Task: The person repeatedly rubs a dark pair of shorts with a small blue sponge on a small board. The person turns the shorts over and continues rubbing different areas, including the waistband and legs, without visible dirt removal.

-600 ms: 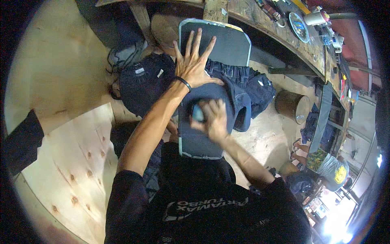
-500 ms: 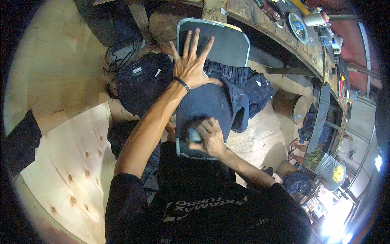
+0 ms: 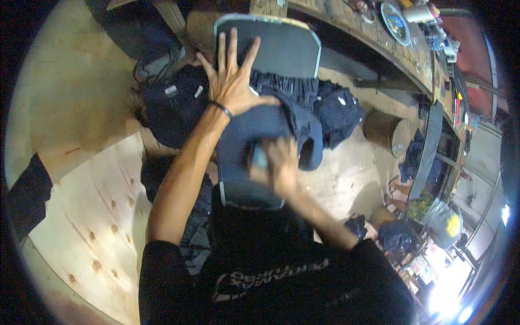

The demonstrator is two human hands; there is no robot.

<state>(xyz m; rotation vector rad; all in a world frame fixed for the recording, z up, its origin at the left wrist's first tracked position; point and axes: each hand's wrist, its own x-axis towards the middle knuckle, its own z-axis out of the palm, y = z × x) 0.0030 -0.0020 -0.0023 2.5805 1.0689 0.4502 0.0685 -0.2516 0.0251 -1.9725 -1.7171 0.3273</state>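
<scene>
A dark board with pale edges (image 3: 279,49) lies in front of my body, and a dark navy garment with a gathered waistband (image 3: 252,123) is spread over its middle. My left hand (image 3: 234,86) rests with fingers spread, the fingertips on the board and the thumb on the cloth. My right hand (image 3: 283,165), smeared by motion, is closed round a small pale blue block (image 3: 260,157) against the garment's lower part. What the block is, I cannot make out. A fold of the cloth hangs over the board's right side.
More dark garments lie on the left (image 3: 173,108) and right (image 3: 338,114) of the board. A wooden workbench (image 3: 374,49) with a blue-rimmed plate (image 3: 396,24) runs along the upper right. A brown drum-shaped stool (image 3: 387,132) stands on the right. Another person's foot (image 3: 398,187) shows beyond it.
My right hand has moved up the cloth with the block, baring more of the board's near end. The board, garment and left hand appear slightly farther left and up in view.
</scene>
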